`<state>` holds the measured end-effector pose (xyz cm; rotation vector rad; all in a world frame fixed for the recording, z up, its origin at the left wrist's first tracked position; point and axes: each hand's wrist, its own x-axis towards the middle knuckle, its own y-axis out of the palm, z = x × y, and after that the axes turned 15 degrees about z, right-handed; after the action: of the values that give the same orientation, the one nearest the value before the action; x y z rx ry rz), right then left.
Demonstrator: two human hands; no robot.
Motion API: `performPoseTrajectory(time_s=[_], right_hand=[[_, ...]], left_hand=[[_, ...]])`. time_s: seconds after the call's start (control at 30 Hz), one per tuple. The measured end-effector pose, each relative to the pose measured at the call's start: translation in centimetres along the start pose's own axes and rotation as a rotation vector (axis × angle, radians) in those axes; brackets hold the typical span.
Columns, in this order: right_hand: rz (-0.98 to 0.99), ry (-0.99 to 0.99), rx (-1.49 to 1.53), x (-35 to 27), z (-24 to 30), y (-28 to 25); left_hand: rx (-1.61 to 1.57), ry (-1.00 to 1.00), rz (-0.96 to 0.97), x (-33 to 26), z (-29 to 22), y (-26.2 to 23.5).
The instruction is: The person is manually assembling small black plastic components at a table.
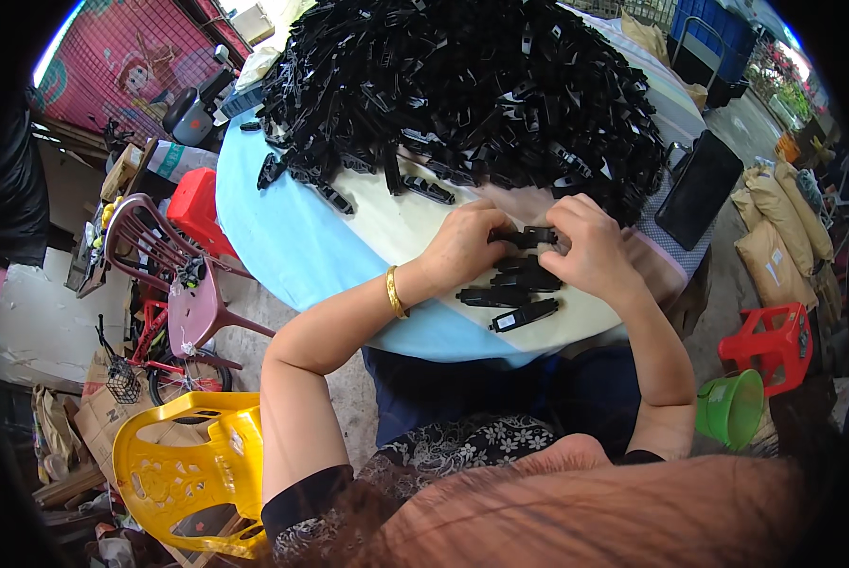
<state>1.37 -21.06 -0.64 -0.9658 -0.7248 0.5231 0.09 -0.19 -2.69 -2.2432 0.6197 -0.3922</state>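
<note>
Both of my hands meet over the near part of the cloth-covered table. A small, elongated black plastic piece (536,237) is between them, pinched on its left by my left hand (464,242) and on its right by my right hand (587,244). Fingers cover both ends of it, so its exact kind is hard to make out. Just below my hands lie several similar black pieces, among them a tilted one (525,315) with a pale label. Beyond my fingers, a loose black piece (429,189) rests at the edge of a large heap of black pieces (462,85).
A dark phone-like slab (699,189) lies at the table's right. Left of the table stand a pink chair (197,312), a red stool (200,210) and a yellow chair (192,473). Rightward are a red stool (770,346), a green bucket (730,409) and brown sacks (775,260).
</note>
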Motion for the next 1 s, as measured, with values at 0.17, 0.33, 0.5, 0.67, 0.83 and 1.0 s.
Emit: performPoseTrajectory(time_s=[0.17, 0.33, 0.5, 0.67, 0.83, 1.0], right_hand=[[0.148, 0.157, -0.021, -0.8, -1.0, -1.6], [0.244, 0.102, -0.018, -1.2, -1.9, -1.9], [0.171, -0.043, -0.07, -0.8, -2.0, -1.5], [0.234, -0.079, 0.009, -0.1, -1.5, -0.5], [0.144, -0.159, 0.236, -0.6, -3.6, 0.0], [-0.018, 0.045, -0.189, 0.3, -4.5, -0.9]], left_hand=[[-0.029, 0.016, 0.015, -0.1, 0.0, -0.3], [-0.027, 0.031, 0.036, 0.0, 0.2, -0.5], [-0.032, 0.02, 0.03, 0.2, 0.2, -0.3], [-0.034, 0.067, 0.021, 0.3, -0.2, 0.4], [-0.098, 0.082, 0.181, 0.6, 0.3, -3.1], [0.52, -0.224, -0.165, -1.4, 5.4, -7.1]])
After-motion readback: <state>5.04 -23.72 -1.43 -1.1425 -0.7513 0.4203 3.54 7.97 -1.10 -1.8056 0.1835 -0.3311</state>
